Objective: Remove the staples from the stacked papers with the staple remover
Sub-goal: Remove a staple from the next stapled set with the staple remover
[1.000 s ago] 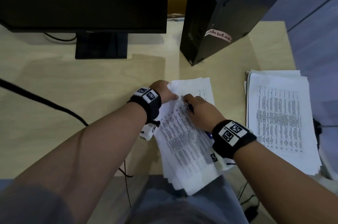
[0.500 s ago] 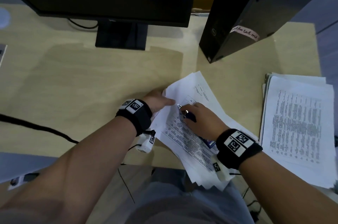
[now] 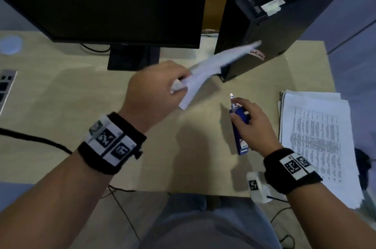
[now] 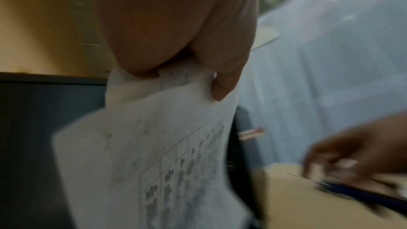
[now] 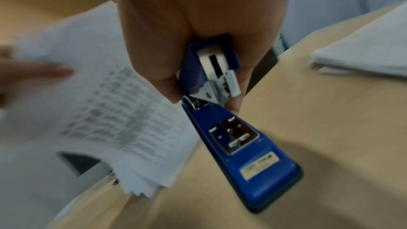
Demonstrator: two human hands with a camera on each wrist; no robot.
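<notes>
Left hand [image 3: 154,94] up off the desk [image 3: 61,96], pinching a sheaf of papers [image 3: 205,67] by one corner, thumb over and fingers under; sheaf blurred, long axis slanting up and away toward the black computer tower [image 3: 274,31], free end hanging in the air in front of it. Right hand [image 3: 254,124] low over the desk, curled round a blue staple remover [image 3: 238,133]; long axis running near-to-far, metal tip pointing away toward the tower, butt end back toward the wrist. From the right wrist, blue body hinged apart with metal parts showing in between. One remover, one lifted sheaf, one second stack of papers [image 3: 317,137] lying flat by the desk's right edge, just right of the tool hand. One monitor [image 3: 105,0] at the back. Bare wood between the two hands and out to the left.
</notes>
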